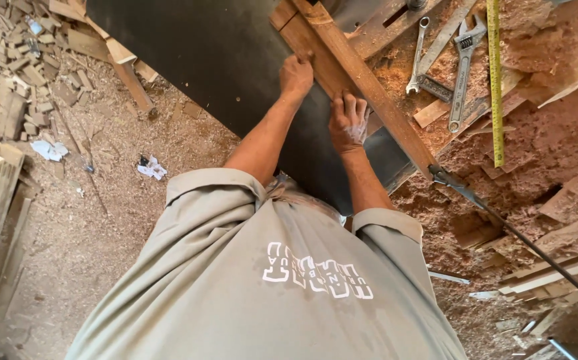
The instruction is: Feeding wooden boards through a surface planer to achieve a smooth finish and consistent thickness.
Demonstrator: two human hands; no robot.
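**Two hands flat on a wooden strip at a dark table**

Two bare hands press on a long wooden strip (349,73) that runs diagonally across a dark table (195,60), from the upper middle of the view down toward the right. The left hand (296,73) lies palm down on the strip's upper part, fingers bent over its near edge; it grips nothing, only bears on the wood. The right hand (349,122) sits just below and to the right of it, fingers spread wide and flat, its fingertips touching the strip's lower edge and its heel resting on the dark surface. The strip thus lies directly under both hands and reaches well beyond them at either end.

Beyond the strip, on sawdust (542,147), lie a combination spanner (418,57), an adjustable wrench (463,63) and a yellow tape measure (495,87), all well apart from the hands. Wood offcuts (22,60) litter the floor at left.
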